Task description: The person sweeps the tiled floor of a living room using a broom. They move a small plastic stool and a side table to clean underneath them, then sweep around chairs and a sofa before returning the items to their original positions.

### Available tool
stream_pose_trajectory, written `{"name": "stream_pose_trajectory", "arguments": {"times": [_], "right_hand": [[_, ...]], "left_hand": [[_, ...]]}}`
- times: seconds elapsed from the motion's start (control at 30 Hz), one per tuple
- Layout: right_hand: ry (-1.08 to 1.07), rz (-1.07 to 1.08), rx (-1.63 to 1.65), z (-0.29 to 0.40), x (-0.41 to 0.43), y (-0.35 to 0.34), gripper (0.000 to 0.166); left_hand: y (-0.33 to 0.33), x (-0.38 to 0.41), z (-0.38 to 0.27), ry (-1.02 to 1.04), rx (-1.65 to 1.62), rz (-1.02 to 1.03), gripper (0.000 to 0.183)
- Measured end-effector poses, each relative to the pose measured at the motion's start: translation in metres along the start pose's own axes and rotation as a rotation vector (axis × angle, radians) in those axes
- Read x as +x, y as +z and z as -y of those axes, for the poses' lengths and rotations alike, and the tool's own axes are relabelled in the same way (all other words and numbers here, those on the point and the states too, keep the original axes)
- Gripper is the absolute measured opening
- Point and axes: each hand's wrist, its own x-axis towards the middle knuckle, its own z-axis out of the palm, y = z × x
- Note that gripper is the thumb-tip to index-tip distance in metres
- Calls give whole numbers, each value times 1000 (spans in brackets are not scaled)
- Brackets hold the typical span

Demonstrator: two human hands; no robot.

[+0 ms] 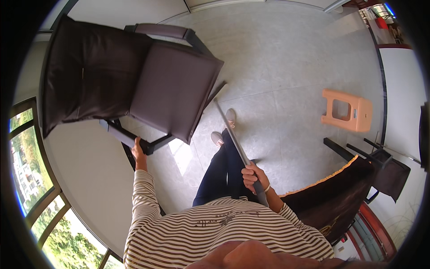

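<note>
My left hand (138, 153) grips the near armrest (126, 134) of a dark brown padded armchair (174, 84), close to the armrest's front end. The chair stands ahead and to the left, its back towards the window side. In my right hand (254, 176) is a long grey pole (234, 136), its thicker dark handle end near my waist. The pole slants down and forward past my feet; its far end reaches close to the front edge of the chair. Whatever is fitted at that end is hard to make out, partly hidden by the seat.
Grey floor tiles (268, 67) spread ahead. An orange plastic stool (364, 112) lies on its side at the right. Near it, a dark cloth with yellow fringe (322, 198) hangs beside a small black chair (389, 178). Windows (30, 161) line the left wall.
</note>
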Motion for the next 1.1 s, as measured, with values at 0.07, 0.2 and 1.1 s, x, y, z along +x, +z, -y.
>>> {"name": "stream_pose_trajectory", "arguments": {"times": [0.07, 0.2, 1.1], "right_hand": [[-93, -59, -163, 7, -1, 5, 35], [-297, -222, -527, 25, 4, 3, 40], [555, -57, -669, 124, 256, 64, 14]], "left_hand": [[-32, -19, 21, -1, 17, 30, 30], [-109, -51, 77, -85, 21, -23, 33], [119, -84, -27, 142, 372, -260, 78]]}}
